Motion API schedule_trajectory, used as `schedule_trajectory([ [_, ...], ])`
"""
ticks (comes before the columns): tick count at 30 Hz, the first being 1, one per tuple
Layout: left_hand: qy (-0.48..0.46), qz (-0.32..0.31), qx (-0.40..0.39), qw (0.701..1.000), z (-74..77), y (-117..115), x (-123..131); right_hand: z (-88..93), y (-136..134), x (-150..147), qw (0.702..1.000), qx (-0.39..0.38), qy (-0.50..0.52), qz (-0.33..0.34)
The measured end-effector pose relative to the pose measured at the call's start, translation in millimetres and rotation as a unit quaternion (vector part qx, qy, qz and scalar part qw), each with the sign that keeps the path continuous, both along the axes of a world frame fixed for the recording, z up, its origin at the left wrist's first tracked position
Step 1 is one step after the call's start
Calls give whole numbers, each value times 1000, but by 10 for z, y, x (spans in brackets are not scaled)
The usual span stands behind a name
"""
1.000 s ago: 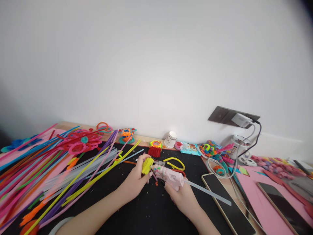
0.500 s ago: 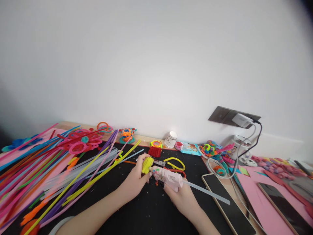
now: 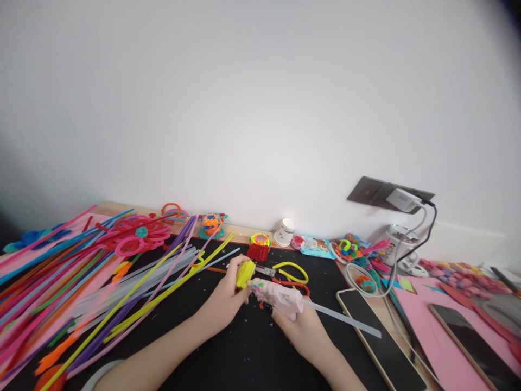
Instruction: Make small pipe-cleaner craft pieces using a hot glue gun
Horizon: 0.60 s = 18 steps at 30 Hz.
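Observation:
My left hand (image 3: 228, 293) is closed around a yellow bundle of bent pipe cleaners (image 3: 245, 273) above the black mat (image 3: 228, 358). In my right hand (image 3: 303, 331) is a pale pink glue gun (image 3: 280, 298), with a long clear glue stick (image 3: 345, 319) jutting from its back. The gun's nozzle points left and meets or nearly meets the lower right side of the yellow bundle; the exact contact is too small to tell. Just behind the gun lie scissors (image 3: 291, 273) with yellow and red handles.
Loose pipe cleaners (image 3: 81, 282) and clear glue sticks (image 3: 134, 285) spread across the left. A red piece (image 3: 258, 251) and a paper cup (image 3: 284, 232) stand near the wall. To the right are a phone (image 3: 378, 336), a white cable (image 3: 366, 293) and pink sheets (image 3: 431, 320).
The glue gun has shifted very slightly, its nozzle dipping a little lower against the yellow bundle. My left hand stays almost where it was.

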<state>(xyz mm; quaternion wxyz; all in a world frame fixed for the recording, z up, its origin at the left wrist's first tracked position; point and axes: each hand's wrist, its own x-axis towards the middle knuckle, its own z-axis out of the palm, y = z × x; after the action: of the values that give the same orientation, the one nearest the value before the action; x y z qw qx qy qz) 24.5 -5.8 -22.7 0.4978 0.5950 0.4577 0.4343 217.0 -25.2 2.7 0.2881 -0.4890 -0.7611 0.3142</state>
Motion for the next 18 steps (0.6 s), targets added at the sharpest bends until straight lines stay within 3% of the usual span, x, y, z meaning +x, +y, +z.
schedule_trajectory([
  [18, 27, -26, -2, 999, 41, -24, -22, 21, 34, -6, 998, 28, 54, -3],
])
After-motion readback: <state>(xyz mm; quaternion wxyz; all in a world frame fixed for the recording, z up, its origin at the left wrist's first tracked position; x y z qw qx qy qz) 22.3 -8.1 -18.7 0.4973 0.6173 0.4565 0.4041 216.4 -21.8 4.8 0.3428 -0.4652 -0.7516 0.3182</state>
